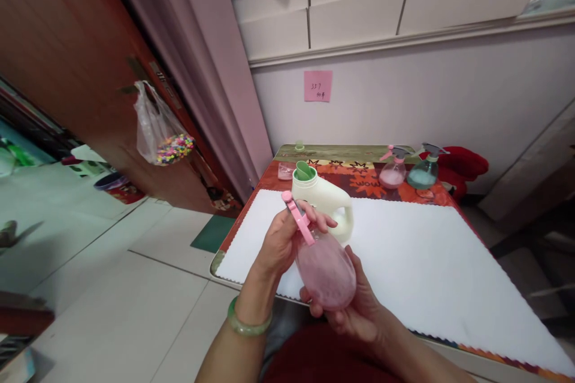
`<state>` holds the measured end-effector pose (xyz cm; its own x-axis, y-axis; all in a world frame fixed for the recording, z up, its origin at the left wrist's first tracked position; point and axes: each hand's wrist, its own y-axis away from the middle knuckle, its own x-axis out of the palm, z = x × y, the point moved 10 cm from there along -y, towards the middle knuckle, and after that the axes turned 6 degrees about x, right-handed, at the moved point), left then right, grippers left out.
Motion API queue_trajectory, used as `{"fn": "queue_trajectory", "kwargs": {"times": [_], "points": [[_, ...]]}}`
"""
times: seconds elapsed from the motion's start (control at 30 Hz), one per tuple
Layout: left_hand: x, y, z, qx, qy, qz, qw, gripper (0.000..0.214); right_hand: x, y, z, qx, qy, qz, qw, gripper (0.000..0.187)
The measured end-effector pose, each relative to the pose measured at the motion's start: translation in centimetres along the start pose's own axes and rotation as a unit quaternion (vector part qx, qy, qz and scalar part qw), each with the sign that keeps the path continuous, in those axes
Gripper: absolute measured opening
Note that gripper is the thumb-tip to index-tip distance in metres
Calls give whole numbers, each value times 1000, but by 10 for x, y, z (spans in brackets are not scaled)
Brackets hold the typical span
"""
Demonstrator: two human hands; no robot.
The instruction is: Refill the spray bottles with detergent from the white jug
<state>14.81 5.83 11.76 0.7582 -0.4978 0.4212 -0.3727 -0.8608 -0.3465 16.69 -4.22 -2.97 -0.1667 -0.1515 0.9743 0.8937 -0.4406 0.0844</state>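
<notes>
A pink spray bottle (326, 272) is held over the near edge of the table. My right hand (359, 305) cradles its rounded body from below, fingers wrapped round it. My left hand (283, 239) grips the pink spray head (297, 216) at the top, fingers curled round the neck. A green bangle (245, 323) sits on my left wrist. Just behind the bottle stands a cream detergent jug (326, 200) with a green spout (304, 170), on the white cloth (417, 251).
At the table's far edge stand a second pink spray bottle (392, 170) and a teal one (424, 170), a small clear cup (286, 170) and a green cap (299, 145). A plastic bag of coloured bits (164, 137) hangs on the door at left. A red object (462, 167) lies at right.
</notes>
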Motion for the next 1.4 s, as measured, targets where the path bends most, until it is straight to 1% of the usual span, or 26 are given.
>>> {"fn": "queue_trajectory", "kwargs": {"times": [0.17,0.23,0.3,0.33,0.4,0.47,0.5,0.53,0.57,0.6,0.63,0.67,0.7,0.73,0.77,0.8,0.87,0.93,1.0,1.07,1.13,1.17,1.2,1.23,1.27,1.4], "points": [[4,-2,3,-3,-1,42,999,31,11,5,14,-35,15,-15,999,92],[0,-4,1,6,-8,13,1000,32,14,7,23,-80,44,-54,994,88],[-6,-3,-2,23,-31,-45,998,30,12,15,43,-188,120,-128,966,80],[-8,-2,-4,29,-44,-68,996,28,12,24,55,-260,179,-174,933,77],[-8,0,-6,35,-56,-99,993,25,17,49,76,-403,304,-276,818,81],[-7,1,-7,42,-34,-118,992,23,25,70,84,-498,383,-347,697,103],[-7,1,-8,47,-17,-124,991,22,26,77,85,-524,388,-359,667,113],[-7,1,-9,54,-2,-127,990,21,23,78,86,-531,368,-354,676,119],[-6,0,-11,59,10,-124,990,21,16,71,87,-509,330,-331,723,118],[-4,-1,-11,60,17,-113,992,22,8,57,84,-447,282,-290,798,112],[-1,-3,-11,58,21,-96,993,23,2,37,74,-347,231,-236,878,106],[2,-4,-11,52,23,-77,995,25,1,20,59,-233,180,-174,940,104],[5,-5,-10,44,26,-59,997,26,5,10,42,-128,138,-116,975,106],[8,-6,-9,37,28,-43,998,27,10,7,29,-58,109,-70,990,107],[9,-6,-8,34,29,-34,998,28,13,7,25,-30,94,-47,994,105],[9,-6,-8,33,27,-31,999,28,13,9,26,-41,91,-46,994,99],[6,-5,-10,40,17,-41,998,27,8,14,38,-118,125,-93,981,86],[4,-5,-12,50,0,-57,997,23,5,25,55,-232,207,-165,936,81],[5,-4,-15,58,-13,-64,996,23,12,44,73,-367,311,-232,846,84],[8,-5,-17,65,-23,-72,995,23,23,67,83,-477,415,-299,714,89],[5,-5,-22,85,-23,-106,990,22,33,86,84,-546,494,-368,567,93],[2,-5,-25,97,-19,-132,986,22,36,92,83,-567,518,-395,504,95],[-2,-5,-27,108,-11,-157,982,21,37,96,81,-578,533,-414,459,96],[-5,-6,-29,115,-2,-175,978,22,36,97,80,-581,538,-424,439,97],[-8,-7,-29,117,8,-185,976,22,33,96,80,-579,538,-427,440,97],[-25,-11,-42,145,33,-203,968,21,16,86,80,-537,526,-412,515,90]]}}
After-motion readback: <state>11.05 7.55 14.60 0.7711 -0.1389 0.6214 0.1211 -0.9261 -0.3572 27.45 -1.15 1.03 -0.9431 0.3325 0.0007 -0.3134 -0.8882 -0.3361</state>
